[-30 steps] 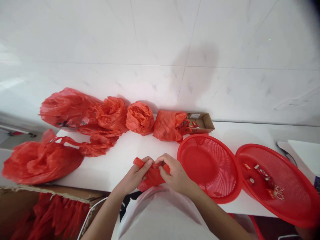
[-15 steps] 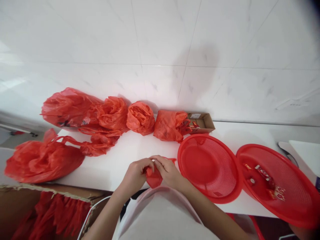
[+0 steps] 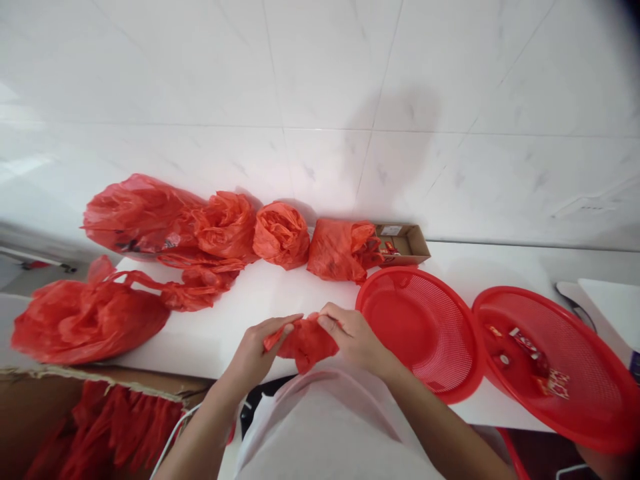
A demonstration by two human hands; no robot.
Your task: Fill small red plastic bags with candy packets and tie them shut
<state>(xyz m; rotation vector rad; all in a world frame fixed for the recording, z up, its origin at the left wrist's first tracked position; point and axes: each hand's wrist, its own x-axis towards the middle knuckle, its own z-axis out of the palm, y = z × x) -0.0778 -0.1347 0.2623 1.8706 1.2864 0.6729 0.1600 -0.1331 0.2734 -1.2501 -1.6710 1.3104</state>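
A white table [image 3: 280, 300] runs left to right below a white tiled wall [image 3: 320, 100]. At its left end lies a big red bag [image 3: 85, 320], and more full red bags [image 3: 210, 230] stand in a row along the far edge. A cardboard box [image 3: 75, 420] of flat red bags stands at the near left, below the table. On the right sit two red mesh baskets: the nearer-centre one [image 3: 420, 333] and the far-right one [image 3: 555, 367], which holds a few small packets [image 3: 530, 353]. A little brown carton [image 3: 405, 241] lies at the far edge, just beside the row of bags. At the near edge, in the middle, the left hand [image 3: 257, 347] and right hand [image 3: 353, 333] both pinch a small crumpled red bag [image 3: 305, 341] between thumb and fingertips, holding it just above the table, close to the person's chest.
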